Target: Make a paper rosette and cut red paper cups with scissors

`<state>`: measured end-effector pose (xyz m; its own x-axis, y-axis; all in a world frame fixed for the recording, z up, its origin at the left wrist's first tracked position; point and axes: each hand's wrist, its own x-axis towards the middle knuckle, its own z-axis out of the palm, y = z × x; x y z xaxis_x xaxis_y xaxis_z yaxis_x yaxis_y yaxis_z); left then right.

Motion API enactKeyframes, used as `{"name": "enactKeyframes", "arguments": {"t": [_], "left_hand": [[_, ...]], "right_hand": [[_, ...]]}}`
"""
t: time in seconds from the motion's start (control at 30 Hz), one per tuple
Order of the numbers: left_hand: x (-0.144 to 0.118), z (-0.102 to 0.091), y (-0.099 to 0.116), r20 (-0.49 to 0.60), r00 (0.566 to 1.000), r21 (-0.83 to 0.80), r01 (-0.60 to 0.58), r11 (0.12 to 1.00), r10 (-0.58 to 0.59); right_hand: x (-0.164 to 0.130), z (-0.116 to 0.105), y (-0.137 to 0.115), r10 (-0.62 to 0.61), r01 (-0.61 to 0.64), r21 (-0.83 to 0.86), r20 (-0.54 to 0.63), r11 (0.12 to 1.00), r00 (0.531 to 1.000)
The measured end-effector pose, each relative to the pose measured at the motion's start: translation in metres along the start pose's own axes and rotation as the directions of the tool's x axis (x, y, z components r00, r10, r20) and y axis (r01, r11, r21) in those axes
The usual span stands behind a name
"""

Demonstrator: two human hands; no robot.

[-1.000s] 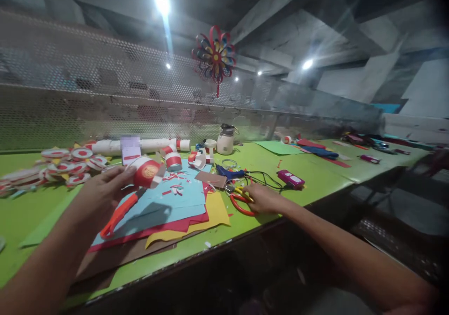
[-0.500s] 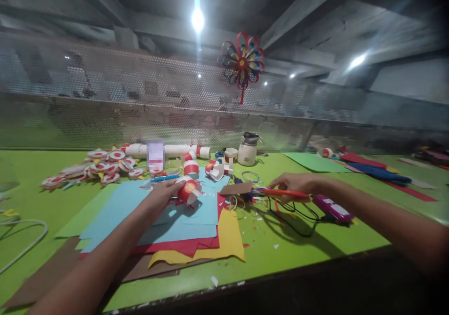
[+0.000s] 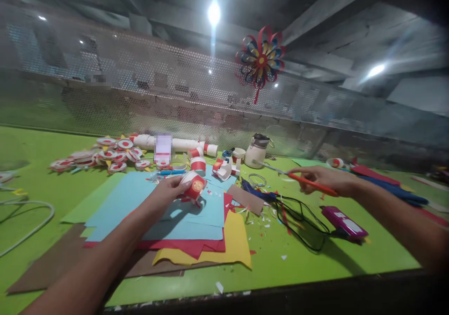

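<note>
Two-handed: gripped paper cup [image 3: 195, 187] with left hand [image 3: 172, 189] over blue paper [image 3: 203, 220], scissors [image 3: 313, 184] with right hand [image 3: 324, 178], right of paper.

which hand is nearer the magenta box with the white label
Right. The right hand, with orange-handled scissors, is above and left of the magenta box in the picture; the left hand, holding a red and white cup, is much farther left.

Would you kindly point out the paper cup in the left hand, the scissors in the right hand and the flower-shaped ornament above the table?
Paper cup [image 3: 198, 187]: head view, on its red printed side.
Scissors [image 3: 309, 183]: head view, on the orange handle.
Flower-shaped ornament [image 3: 261, 60]: head view, on its yellow centre.
</note>
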<state>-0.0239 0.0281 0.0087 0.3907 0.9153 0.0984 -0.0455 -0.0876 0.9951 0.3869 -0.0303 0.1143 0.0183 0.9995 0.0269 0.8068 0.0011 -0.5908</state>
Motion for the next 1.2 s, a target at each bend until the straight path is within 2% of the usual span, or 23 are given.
{"name": "enactKeyframes", "arguments": {"t": [0.03,0.1,0.17,0.27,0.37,0.43,0.53,0.6,0.67,0.73,0.8,0.9,0.97,1.03,1.13,1.2], "left_hand": [[-0.001,0.000,0.001,0.005,1.000,-0.007,-0.016,1.000,0.016],[-0.001,0.000,0.001,-0.017,0.999,-0.005,-0.051,0.999,0.051],[-0.001,0.000,0.001,-0.061,0.994,0.014,-0.095,0.995,0.095],[-0.002,-0.002,0.001,-0.087,0.982,0.031,-0.168,0.985,0.170],[-0.003,-0.004,0.005,-0.065,0.976,0.013,-0.208,0.978,0.209],[-0.005,-0.005,0.008,-0.053,0.974,0.003,-0.220,0.976,0.220],[-0.005,-0.007,0.010,-0.055,0.977,0.053,-0.203,0.978,0.206],[-0.003,-0.010,0.007,-0.049,0.984,0.169,-0.160,0.973,0.170],[0.001,-0.012,0.000,-0.048,0.988,0.362,-0.123,0.924,0.150],[0.005,-0.015,-0.008,-0.041,0.985,0.535,-0.120,0.837,0.168],[0.008,-0.016,-0.015,-0.020,0.980,0.627,-0.142,0.766,0.197],[0.009,-0.015,-0.020,0.015,0.968,0.691,-0.191,0.698,0.250],[0.009,-0.013,-0.019,0.032,0.961,0.718,-0.213,0.663,0.274],[0.008,-0.011,-0.016,0.036,0.962,0.711,-0.216,0.670,0.272],[0.006,-0.011,-0.008,0.011,0.972,0.626,-0.190,0.756,0.234],[0.003,-0.012,0.000,0.013,0.981,0.515,-0.172,0.840,0.193]], "right_hand": [[-0.001,0.010,0.002,-0.010,-0.002,0.229,0.055,0.973,0.998],[-0.002,0.037,-0.001,-0.103,0.061,0.578,0.040,0.814,0.994],[-0.004,0.067,-0.014,-0.163,0.104,0.639,0.035,0.762,0.986],[-0.008,0.107,-0.048,-0.252,0.119,0.654,0.112,0.747,0.961],[-0.009,0.131,-0.079,-0.366,0.218,0.552,0.173,0.805,0.914],[-0.003,0.140,-0.087,-0.398,0.235,0.592,0.159,0.771,0.904],[0.011,0.146,-0.080,-0.378,0.193,0.731,0.094,0.654,0.921],[0.019,0.145,-0.068,-0.346,0.157,0.757,0.096,0.634,0.933],[0.024,0.141,-0.057,-0.297,0.175,0.685,0.063,0.707,0.953],[0.025,0.135,-0.049,-0.268,0.242,0.514,-0.025,0.823,0.963],[0.025,0.130,-0.044,-0.260,0.286,0.306,-0.124,0.908,0.958],[0.023,0.125,-0.042,-0.185,0.192,0.019,-0.189,0.981,0.964],[0.021,0.123,-0.040,-0.127,0.123,-0.037,-0.179,0.992,0.976],[0.018,0.122,-0.036,-0.106,0.116,0.171,-0.068,0.978,0.992],[0.013,0.118,-0.032,-0.153,0.041,0.577,0.147,0.816,0.977],[0.008,0.114,-0.035,-0.208,0.049,0.660,0.164,0.749,0.964]]}}
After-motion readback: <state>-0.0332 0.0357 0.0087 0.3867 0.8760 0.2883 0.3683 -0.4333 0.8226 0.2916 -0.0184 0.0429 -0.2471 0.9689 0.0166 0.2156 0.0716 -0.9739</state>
